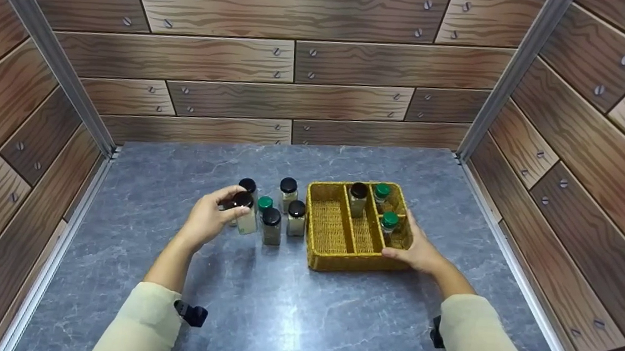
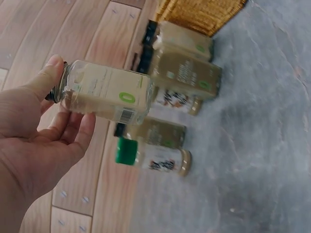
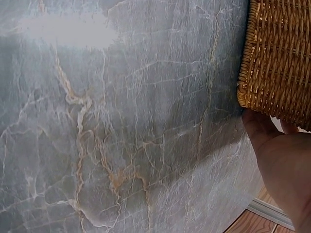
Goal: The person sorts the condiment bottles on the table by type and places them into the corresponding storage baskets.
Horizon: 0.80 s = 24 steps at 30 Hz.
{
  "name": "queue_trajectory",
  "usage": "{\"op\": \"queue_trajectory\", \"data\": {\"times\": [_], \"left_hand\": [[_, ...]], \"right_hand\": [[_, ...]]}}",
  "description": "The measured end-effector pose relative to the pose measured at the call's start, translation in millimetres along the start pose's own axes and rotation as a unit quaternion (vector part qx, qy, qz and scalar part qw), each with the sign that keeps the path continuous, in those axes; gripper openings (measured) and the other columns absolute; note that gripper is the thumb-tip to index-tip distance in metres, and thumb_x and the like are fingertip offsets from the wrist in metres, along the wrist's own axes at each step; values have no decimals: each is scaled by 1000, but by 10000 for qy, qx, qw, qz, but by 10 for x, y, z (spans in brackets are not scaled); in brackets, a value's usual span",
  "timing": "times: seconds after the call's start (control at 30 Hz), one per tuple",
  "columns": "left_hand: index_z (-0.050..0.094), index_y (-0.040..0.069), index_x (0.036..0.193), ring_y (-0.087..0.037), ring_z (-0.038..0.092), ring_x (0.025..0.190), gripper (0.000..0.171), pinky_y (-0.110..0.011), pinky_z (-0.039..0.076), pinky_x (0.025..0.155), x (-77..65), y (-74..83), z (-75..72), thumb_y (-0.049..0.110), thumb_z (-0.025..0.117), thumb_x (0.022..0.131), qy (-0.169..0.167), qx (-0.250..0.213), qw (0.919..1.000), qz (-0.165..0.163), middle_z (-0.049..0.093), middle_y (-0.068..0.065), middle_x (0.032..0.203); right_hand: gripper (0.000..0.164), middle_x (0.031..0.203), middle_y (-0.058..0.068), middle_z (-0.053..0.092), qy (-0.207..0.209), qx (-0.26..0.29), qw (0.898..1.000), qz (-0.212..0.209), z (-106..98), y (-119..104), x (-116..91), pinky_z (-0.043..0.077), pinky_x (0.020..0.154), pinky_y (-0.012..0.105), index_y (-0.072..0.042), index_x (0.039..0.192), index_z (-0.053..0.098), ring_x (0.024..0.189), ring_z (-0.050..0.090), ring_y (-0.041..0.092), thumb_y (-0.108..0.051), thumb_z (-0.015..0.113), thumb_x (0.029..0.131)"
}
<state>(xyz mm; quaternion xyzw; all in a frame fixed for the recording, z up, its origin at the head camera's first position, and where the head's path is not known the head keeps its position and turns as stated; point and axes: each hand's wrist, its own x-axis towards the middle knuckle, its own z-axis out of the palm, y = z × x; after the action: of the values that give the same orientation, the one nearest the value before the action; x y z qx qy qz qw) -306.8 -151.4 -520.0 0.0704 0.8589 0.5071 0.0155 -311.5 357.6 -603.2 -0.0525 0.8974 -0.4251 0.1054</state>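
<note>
My left hand (image 1: 213, 215) holds a clear glass spice jar (image 2: 109, 91) by its black lid, thumb and fingers on either side. Pale contents and a green mark show on the jar, which is tilted in the head view. Beside and behind it stand several more jars, among them a black-lidded one (image 1: 271, 227) and a green-lidded one (image 2: 154, 158). My right hand (image 1: 422, 252) rests against the right front corner of a woven basket (image 1: 358, 262), thumb along the front wall and fingers stretched along the right side.
Dividers split the basket into compartments. A black-lidded jar (image 1: 357, 200) stands in the middle one; two green-lidded jars, one at the back (image 1: 382, 192) and one nearer (image 1: 389, 222), occupy the small right compartments. Wood-patterned walls (image 1: 299, 63) enclose the grey marbled table (image 1: 257, 316).
</note>
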Motion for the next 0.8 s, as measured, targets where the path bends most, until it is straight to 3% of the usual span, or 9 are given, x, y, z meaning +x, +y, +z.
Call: {"op": "queue_trajectory", "data": {"times": [0.27,0.5,0.8], "left_hand": [[70,21,142,-29,69,124,47,-34,58,91,14,214,54,30,81,97,-147,-100,9998,-12,74,-9,139],[75,19,131,-30,72,121,40,-34,58,92,73,332,215,25,86,93,-178,-94,9991,374,78,-8,125],[74,21,133,-27,73,121,41,-37,63,93,173,474,370,25,86,94,-416,-311,9979,390,78,-8,127]], "right_hand": [[140,176,39,0,9,36,10000,8,-4,6,-5,12,133,72,-12,173,-13,164,9,60,-40,93,86],[141,176,40,-1,10,56,10000,-58,7,21,-10,11,133,74,-9,173,-12,163,8,61,-42,93,85],[140,175,42,0,18,130,9999,-16,9,-9,-17,11,133,72,-12,173,-13,163,9,62,-39,93,86]]}}
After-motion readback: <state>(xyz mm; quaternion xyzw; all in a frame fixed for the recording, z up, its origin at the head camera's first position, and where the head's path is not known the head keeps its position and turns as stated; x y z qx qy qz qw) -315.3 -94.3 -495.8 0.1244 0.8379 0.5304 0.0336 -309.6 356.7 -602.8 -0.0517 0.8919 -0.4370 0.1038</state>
